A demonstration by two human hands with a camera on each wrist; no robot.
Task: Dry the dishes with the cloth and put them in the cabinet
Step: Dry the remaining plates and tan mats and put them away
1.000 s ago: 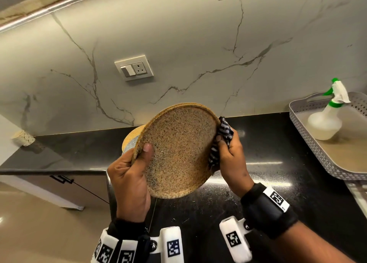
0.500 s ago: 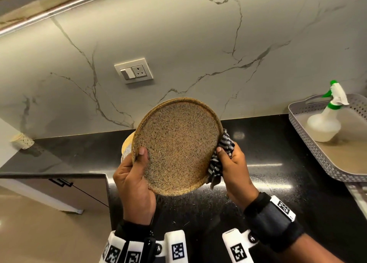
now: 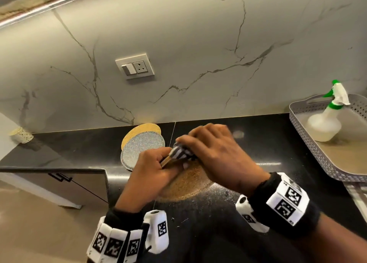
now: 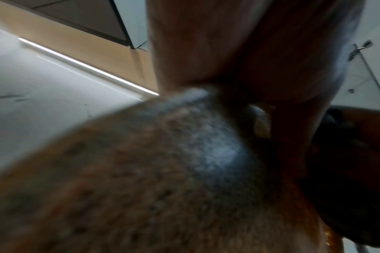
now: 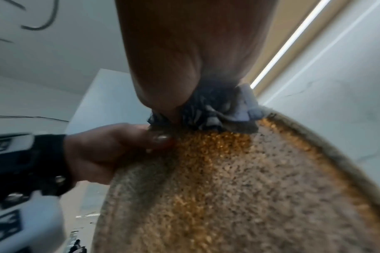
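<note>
You had no words, brands or numbers to read anywhere in these views. The only printed signs were the black-and-white square code markers on your wrist bands [image 3: 288,201], and those carried patterns, not letters. The spray bottle [image 3: 323,126] bore no label that showed, and the wall socket [image 3: 135,66] was unmarked.
</note>
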